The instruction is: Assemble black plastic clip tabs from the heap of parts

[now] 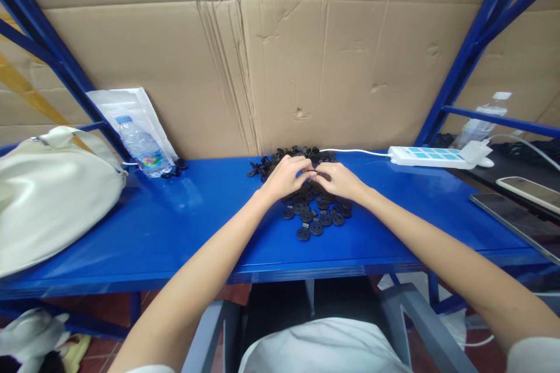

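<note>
Both my hands meet above a heap of small black plastic parts on the blue table. My left hand [287,176] comes in from the left with its thumb and fingers pinched together. Facing it, my right hand [336,179] pinches as well, and a dark sliver of a small black part shows between the two sets of fingertips. Round black discs with short tabs [315,226] lie loose in front of my hands. Behind them is a denser pile of black parts [266,166]. My fingers hide most of the held piece.
A white bag [61,198] sits at the left, near a plastic water bottle [142,145] and a white packet [151,111]. At the right are a power strip [429,156], a tablet-like device [516,218] and a phone [531,192]. Cardboard [328,70] stands behind the blue table [196,233].
</note>
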{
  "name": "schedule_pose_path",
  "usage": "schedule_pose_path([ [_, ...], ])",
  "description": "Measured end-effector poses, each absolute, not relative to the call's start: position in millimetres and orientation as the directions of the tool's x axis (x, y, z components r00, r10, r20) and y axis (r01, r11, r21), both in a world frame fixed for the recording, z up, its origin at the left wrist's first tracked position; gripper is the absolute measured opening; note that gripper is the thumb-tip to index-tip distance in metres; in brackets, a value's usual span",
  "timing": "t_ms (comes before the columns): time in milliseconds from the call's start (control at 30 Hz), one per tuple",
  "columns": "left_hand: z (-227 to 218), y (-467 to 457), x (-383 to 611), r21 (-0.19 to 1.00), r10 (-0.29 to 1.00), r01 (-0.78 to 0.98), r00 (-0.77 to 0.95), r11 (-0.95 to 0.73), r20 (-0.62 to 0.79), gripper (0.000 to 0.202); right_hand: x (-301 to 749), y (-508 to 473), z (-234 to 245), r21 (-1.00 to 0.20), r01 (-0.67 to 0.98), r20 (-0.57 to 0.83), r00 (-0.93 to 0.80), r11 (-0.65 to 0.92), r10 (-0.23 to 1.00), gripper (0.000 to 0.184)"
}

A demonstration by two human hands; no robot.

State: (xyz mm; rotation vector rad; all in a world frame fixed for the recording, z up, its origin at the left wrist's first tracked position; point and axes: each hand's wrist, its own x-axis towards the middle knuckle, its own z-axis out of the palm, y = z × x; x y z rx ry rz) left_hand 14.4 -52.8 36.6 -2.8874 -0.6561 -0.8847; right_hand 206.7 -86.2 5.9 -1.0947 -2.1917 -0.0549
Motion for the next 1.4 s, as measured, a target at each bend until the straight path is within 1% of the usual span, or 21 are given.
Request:
schedule_pose_path([
  [33, 36.8, -53.0, 14.7, 0.069, 0.382, 0.416, 0.741, -0.907, 0.552, 0.019, 206.9, -85.9, 6.1, -0.253, 0.707, 0.605, -0.417, 0.66, 0.679, 0.016],
  [100, 36.9, -52.7, 15.2, 0.069, 0.375, 0.411, 0.735, -0.909, 0.565, 0.023, 207.4, -84.7, 5.9, -0.262, 0.673, 0.634, -0.421, 0.692, 0.649, 0.017],
  [200, 36.3, -51.4, 15.1, 0.082, 0.358, 0.382, 0.74, -0.92, 0.569, 0.023, 208.9, -82.6, 5.1, -0.271, 0.645, 0.629, -0.444, 0.715, 0.639, 0.018],
  [367, 36.4, -50.5, 14.5, 0.063, 0.355, 0.386, 0.756, -0.92, 0.55, 0.018, 212.8, -80.9, 5.7, -0.251, 0.651, 0.601, -0.475, 0.716, 0.643, 0.018],
  [467, 36.8, -50.4, 14.5, 0.074, 0.362, 0.389, 0.749, -0.918, 0.555, 0.014, 214.0, -80.9, 6.5, -0.241, 0.671, 0.598, -0.466, 0.701, 0.652, 0.019],
  [533, 36.6, -49.7, 14.7, 0.083, 0.365, 0.389, 0.742, -0.918, 0.562, 0.013, 213.8, -81.1, 6.5, -0.246, 0.674, 0.599, -0.459, 0.696, 0.656, 0.017],
  [633, 35.7, -48.2, 15.0, 0.097, 0.374, 0.393, 0.729, -0.914, 0.574, 0.014, 212.3, -81.7, 5.9, -0.275, 0.657, 0.61, -0.446, 0.703, 0.655, 0.013],
  [733, 34.5, -47.5, 15.3, 0.13, 0.391, 0.393, 0.711, -0.91, 0.584, 0.017, 211.0, -82.0, 5.0, -0.306, 0.639, 0.613, -0.436, 0.706, 0.659, 0.014],
  [900, 32.9, -48.6, 16.5, 0.182, 0.429, 0.404, 0.689, -0.896, 0.584, 0.018, 211.6, -82.4, 4.7, -0.379, 0.609, 0.591, -0.42, 0.696, 0.689, 0.027],
  [967, 32.4, -49.0, 17.2, 0.2, 0.434, 0.397, 0.684, -0.896, 0.586, 0.017, 212.6, -82.8, 5.0, -0.399, 0.604, 0.581, -0.416, 0.69, 0.7, 0.028],
  [1200, 33.3, -50.0, 17.3, 0.223, 0.424, 0.367, 0.681, -0.903, 0.597, 0.015, 212.5, -83.5, 7.1, -0.407, 0.604, 0.58, -0.409, 0.685, 0.705, 0.024],
  [1333, 33.6, -49.5, 16.5, 0.229, 0.432, 0.376, 0.65, -0.898, 0.625, 0.019, 210.9, -83.3, 8.4, -0.481, 0.579, 0.593, -0.338, 0.658, 0.731, 0.017],
  [1400, 33.0, -48.6, 15.8, 0.214, 0.436, 0.397, 0.638, -0.892, 0.635, 0.022, 210.7, -83.5, 9.3, -0.522, 0.561, 0.597, -0.297, 0.642, 0.745, 0.016],
])
